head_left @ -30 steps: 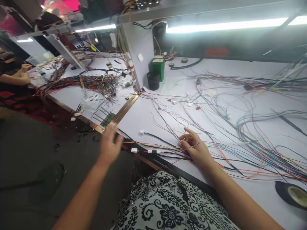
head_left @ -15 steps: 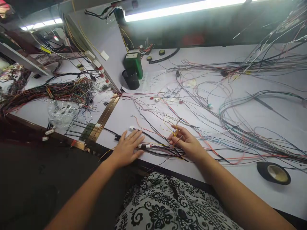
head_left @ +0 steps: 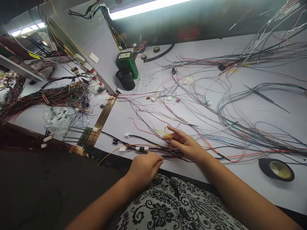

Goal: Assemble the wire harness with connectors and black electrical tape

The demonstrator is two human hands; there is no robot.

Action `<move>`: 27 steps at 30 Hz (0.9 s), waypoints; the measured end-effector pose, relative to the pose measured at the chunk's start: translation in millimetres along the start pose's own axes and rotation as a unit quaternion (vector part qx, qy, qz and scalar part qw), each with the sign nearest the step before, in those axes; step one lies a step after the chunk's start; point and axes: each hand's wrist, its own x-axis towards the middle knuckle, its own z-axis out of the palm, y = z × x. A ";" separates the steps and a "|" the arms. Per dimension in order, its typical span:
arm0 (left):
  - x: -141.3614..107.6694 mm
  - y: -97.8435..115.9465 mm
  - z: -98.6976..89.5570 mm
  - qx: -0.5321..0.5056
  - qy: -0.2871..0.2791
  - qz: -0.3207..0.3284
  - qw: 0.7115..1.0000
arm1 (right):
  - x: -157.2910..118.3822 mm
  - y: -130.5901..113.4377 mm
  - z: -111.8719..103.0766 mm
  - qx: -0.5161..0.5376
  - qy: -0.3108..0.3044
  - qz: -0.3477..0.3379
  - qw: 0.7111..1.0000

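My left hand (head_left: 146,165) is at the table's front edge, thumb and fingers pinched on a thin wire (head_left: 168,158). To its right, my right hand (head_left: 185,145) is curled around a small bunch of yellow wires (head_left: 169,136), whose ends fan out past the fingers. A wire harness (head_left: 153,147) lies between and behind the hands, partly covered by the right one. Its left end carries white connectors (head_left: 122,149) and black connectors (head_left: 115,141). A white sleeve with a black band (head_left: 142,149) sits along it.
Long loose wires (head_left: 254,137) spread over the right side. A roll of black tape (head_left: 276,169) lies at front right, tweezers (head_left: 267,97) behind it. A black cup (head_left: 125,79) and green box (head_left: 128,64) stand by the divider. A bundled harness (head_left: 55,95) lies left.
My left hand has left the harness's connector end, moved right and closed from a spread pose into a pinch. My right hand stays by the yellow wires. The view has shifted slightly.
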 end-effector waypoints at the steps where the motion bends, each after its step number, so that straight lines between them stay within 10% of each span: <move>1: 2.2 4.8 -8.3 -0.057 -0.011 -0.035 0.998 | -0.3 -0.5 -0.3 0.005 0.004 0.000 1.000; 9: 22.8 1.8 -36.5 -0.538 -0.205 -0.107 0.811 | -1.8 -0.4 1.9 -0.030 0.017 0.005 0.999; 12: 23.4 -14.1 -18.2 -0.542 -0.145 -0.077 0.824 | -3.1 -0.4 2.2 -0.031 0.013 0.003 0.999; 18: 15.5 -4.4 -4.8 -0.314 0.034 0.081 0.945 | -2.5 -1.1 3.0 -0.034 0.010 -0.003 0.999; 22: 9.3 7.3 -8.3 -0.422 0.075 0.107 0.897 | -2.5 -2.0 3.4 -0.033 0.014 0.001 0.999; 27: 2.6 -2.9 -5.3 -0.545 0.048 -0.014 0.837 | -2.7 -0.2 4.9 -0.064 0.043 -0.019 0.997</move>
